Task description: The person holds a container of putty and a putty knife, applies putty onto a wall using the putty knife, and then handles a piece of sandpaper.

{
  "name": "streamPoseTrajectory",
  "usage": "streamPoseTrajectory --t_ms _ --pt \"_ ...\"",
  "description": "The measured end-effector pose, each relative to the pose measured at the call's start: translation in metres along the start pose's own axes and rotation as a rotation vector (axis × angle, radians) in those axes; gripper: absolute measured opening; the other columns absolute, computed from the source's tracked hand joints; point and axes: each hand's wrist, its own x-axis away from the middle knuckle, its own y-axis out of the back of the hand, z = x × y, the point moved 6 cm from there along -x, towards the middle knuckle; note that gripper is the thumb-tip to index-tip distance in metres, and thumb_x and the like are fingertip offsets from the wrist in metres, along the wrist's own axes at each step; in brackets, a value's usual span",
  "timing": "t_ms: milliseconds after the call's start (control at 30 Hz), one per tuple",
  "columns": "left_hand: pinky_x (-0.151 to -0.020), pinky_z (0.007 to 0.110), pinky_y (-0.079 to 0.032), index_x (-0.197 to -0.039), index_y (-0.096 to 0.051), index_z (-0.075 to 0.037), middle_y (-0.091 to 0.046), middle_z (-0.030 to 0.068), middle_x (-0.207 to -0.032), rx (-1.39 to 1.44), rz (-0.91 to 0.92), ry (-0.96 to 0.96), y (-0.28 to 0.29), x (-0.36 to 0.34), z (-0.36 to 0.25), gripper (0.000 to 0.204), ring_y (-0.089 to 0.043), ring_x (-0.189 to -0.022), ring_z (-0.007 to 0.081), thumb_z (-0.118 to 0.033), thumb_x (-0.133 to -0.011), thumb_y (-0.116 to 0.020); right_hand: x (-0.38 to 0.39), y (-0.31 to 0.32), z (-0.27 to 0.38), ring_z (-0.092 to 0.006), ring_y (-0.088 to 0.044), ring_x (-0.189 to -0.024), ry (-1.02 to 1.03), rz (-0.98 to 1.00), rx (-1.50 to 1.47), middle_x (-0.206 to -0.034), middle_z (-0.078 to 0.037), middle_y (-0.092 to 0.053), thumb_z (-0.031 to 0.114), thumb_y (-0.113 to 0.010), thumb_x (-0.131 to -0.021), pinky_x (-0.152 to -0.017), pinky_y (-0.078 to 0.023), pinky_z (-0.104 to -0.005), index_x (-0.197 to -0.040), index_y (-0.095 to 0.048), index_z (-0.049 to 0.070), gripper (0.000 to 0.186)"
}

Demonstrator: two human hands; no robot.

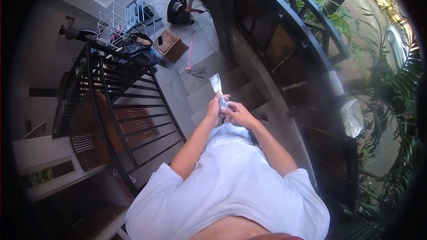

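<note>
A small hand tool that looks like a putty knife (215, 82) points away from me, its flared blade whitish and smeared. Around its upper handle wraps my left hand (214, 110), with the thumb side toward the blade. My right hand (239, 114) closes its fingers on the grey lower part, pressed close beside the left. Whitish smears show on my fingers and right forearm. Both hands are in front of my white shirt, above pale steps. The fingers cover part of the handle.
Pale steps (209, 94) lie beneath my hands. A black metal railing (147, 118) stands left; a dark curved railing panel (284, 53) rises right. Further off are a mop (191, 55), a wooden box (169, 44), a white wire rack (112, 24) and a crouching person (180, 9). Another person (75, 32) stands far left.
</note>
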Motion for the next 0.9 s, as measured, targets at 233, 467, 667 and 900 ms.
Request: streamPoseTrajectory --t_ms 233,467,667,900 --pt "-0.081 0.029 -0.047 -0.108 -0.062 0.001 -0.062 0.005 -0.088 -0.141 -0.039 -0.099 0.001 -0.009 0.012 0.048 -0.06 -0.084 0.0136 -0.041 -0.104 -0.04 0.002 0.01 -0.019 -0.0046 -0.048 -0.061 -0.083 -0.004 -0.017 -0.075 0.001 -0.058 0.025 -0.06 -0.097 -0.056 -0.041 -0.021 -0.099 -0.062 0.001 0.024" --pt "-0.081 0.028 -0.046 -0.11 -0.062 0.0 -0.062 0.0053 -0.089 -0.206 -0.057 -0.103 0.007 -0.012 0.013 0.045 -0.059 -0.084 0.0134 -0.038 -0.105 -0.039 -0.006 0.015 -0.027 -0.004 -0.048 -0.06 -0.099 0.01 -0.061 -0.075 0.001 -0.058 0.024 -0.059 -0.098 -0.055 -0.041 -0.0207 -0.094 -0.063 0.0 0.024" --pt "-0.088 0.038 -0.046 -0.123 -0.058 0.001 -0.065 0.0084 -0.112 -0.377 -0.037 0.059 0.024 -0.016 0.02 0.053 -0.06 -0.099 0.018 -0.045 -0.103 -0.038 -0.013 0.023 -0.05 -0.0072 -0.053 -0.058 -0.103 -0.082 0.052 -0.073 -0.003 -0.061 0.023 -0.06 -0.097 -0.055 -0.045 -0.0238 -0.095 -0.062 -0.001 0.024" --pt "-0.096 0.044 -0.045 -0.136 -0.05 -0.003 -0.051 0.0118 -0.138 -0.434 -0.137 0.239 0.058 0.007 0.033 0.063 -0.053 -0.116 0.0257 -0.054 -0.099 -0.042 -0.01 0.139 -0.26 -0.0206 -0.064 -0.056 -0.466 -0.46 0.333 -0.069 -0.014 -0.064 0.014 -0.063 -0.09 -0.046 -0.05 -0.0353 -0.089 -0.062 -0.007 0.021"
